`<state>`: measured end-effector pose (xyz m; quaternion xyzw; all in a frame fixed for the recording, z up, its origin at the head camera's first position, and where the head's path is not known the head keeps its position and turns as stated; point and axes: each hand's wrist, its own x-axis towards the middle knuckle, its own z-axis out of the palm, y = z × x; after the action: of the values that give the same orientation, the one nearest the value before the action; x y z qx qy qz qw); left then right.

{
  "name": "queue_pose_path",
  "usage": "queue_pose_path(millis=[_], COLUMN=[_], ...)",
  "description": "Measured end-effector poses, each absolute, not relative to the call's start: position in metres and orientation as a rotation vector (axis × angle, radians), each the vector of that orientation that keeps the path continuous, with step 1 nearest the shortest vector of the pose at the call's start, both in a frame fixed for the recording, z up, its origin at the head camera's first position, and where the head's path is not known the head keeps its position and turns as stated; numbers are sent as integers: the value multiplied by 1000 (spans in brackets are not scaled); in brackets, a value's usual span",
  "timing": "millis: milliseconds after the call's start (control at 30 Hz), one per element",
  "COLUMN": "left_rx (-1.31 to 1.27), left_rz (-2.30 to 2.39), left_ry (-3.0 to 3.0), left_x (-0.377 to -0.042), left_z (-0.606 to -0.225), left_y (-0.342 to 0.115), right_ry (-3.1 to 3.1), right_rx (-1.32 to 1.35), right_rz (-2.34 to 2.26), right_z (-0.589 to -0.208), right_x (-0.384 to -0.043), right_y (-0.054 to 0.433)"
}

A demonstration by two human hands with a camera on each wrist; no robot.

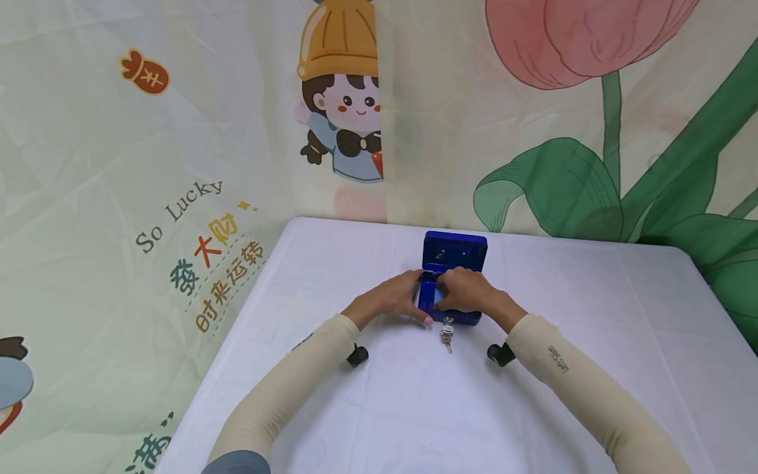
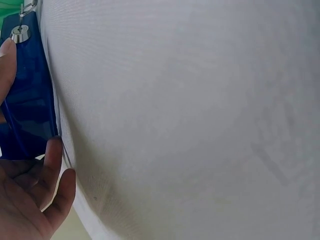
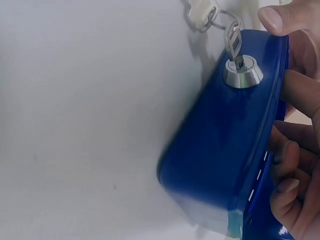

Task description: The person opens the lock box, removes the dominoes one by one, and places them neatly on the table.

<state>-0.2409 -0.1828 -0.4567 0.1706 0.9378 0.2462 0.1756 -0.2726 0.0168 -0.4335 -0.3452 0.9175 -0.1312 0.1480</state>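
A blue metal cash box (image 1: 428,293) stands on the table, its lid (image 1: 454,250) raised at the back. My left hand (image 1: 399,296) holds the left side, thumb by the front wall and fingers along the side. Over the opening, my right hand (image 1: 468,291) reaches in with bent fingers; they partly hide the inside, and whether they pinch anything is unclear. Something pale blue (image 1: 439,296) shows inside beside them. In the right wrist view, a key (image 3: 233,42) sits in the silver lock (image 3: 243,75) on the front wall, and a second key (image 3: 201,12) hangs from its ring.
A white cloth covers the table (image 1: 379,408). Behind it hangs a printed backdrop (image 1: 438,131) with a cartoon figure and a large flower. Black wrist-camera pieces (image 1: 358,356) stick out under both forearms.
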Motion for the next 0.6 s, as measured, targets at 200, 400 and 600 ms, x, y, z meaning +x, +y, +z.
queue_pose_path(millis=[200, 400, 600], left_rx=[494, 500, 507], left_rz=[739, 765, 771], left_ry=[2649, 2642, 2639], left_x=[-241, -241, -241], left_z=[-459, -459, -458], left_y=[-183, -183, -183], right_ry=[2639, 2639, 2629], right_rx=[-981, -953, -935], right_rz=[-384, -400, -423], right_z=[-430, -428, -425], right_x=[-272, -272, -272], right_y=[23, 30, 37])
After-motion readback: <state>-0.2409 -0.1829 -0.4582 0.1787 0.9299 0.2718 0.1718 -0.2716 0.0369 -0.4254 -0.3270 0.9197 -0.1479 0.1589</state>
